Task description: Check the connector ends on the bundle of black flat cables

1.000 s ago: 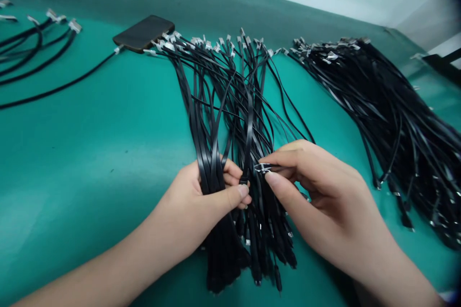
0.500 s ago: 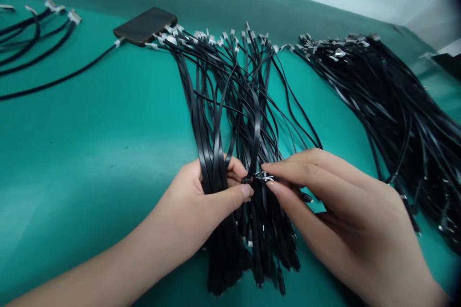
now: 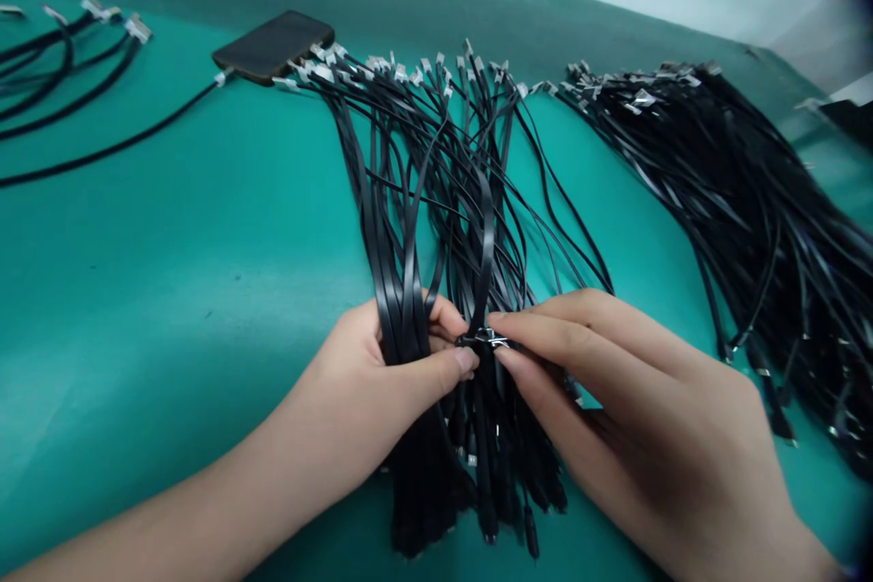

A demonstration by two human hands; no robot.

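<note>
My left hand (image 3: 372, 368) has its grip closed round a bundle of flat black cables (image 3: 402, 314), held in the crook of the thumb, while that thumb and the fingertips also pinch the dark end of a single strand (image 3: 486, 236) that comes down from twelve o'clock; my right hand (image 3: 637, 400) has a narrow grip, finger and thumb on a small shiny metal piece (image 3: 492, 338), just at three o'clock of that dark end; I cannot tell whether the two touch or are joined. With one hand doing both jobs, I judge that tightening on the dark end could loosen the crook, and bundled cables would slide out; the shiny piece is tiny and held only by its edge, so a skewed push could tip it or flick it down among the black cable ends (image 3: 487, 491) at six o'clock, where it would be hard to spot. The loose cables (image 3: 443, 132) at twelve o'clock cross one another, so a pull on one could drag its neighbours; some of their pale plugs lie against the dark slab (image 3: 276, 44) at eleven o'clock, and a tug could shift it on the worktop (image 3: 184, 291); the big cable heap (image 3: 737, 173) at two o'clock could snag my right wrist if it swung wide.
</note>
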